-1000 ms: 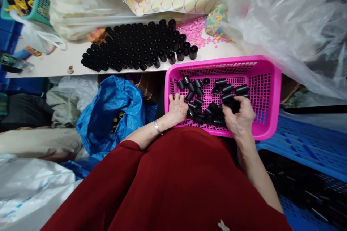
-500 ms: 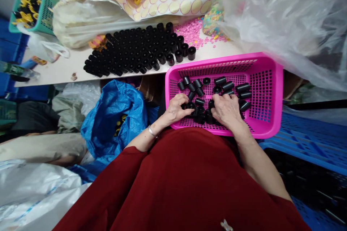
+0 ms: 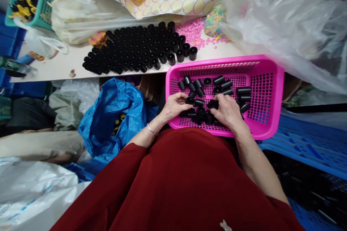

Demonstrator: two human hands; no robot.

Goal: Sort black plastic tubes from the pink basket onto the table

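Note:
A pink plastic basket (image 3: pixel 271 130) sits against my lap with loose black plastic cylinders (image 3: pixel 227 84) lying at different angles in it. In its left part, my left hand (image 3: pixel 176 107) pinches one black cylinder (image 3: pixel 190 100) between thumb and fingers, its round end facing up. My right hand (image 3: pixel 229 110) reaches into the middle of the basket, its fingertips closed round another black cylinder (image 3: pixel 211 104), partly hidden by the fingers. Beyond the basket, rows of black cylinders (image 3: pixel 141 45) stand upright, close together on the white table (image 3: pixel 54 72).
Pink beads (image 3: pixel 193 32) lie scattered behind the rows, beside a clear plastic bag (image 3: pixel 287 18). A blue woven bag (image 3: pixel 94 126) stands open at the left. A green basket (image 3: pixel 45 11) holds black and yellow pieces. Another person's leg (image 3: pixel 40 146) is at far left.
My left hand has risen slightly and closed on a black cylinder. My right hand's fingers have gathered round another cylinder, and some pieces beside it have shifted.

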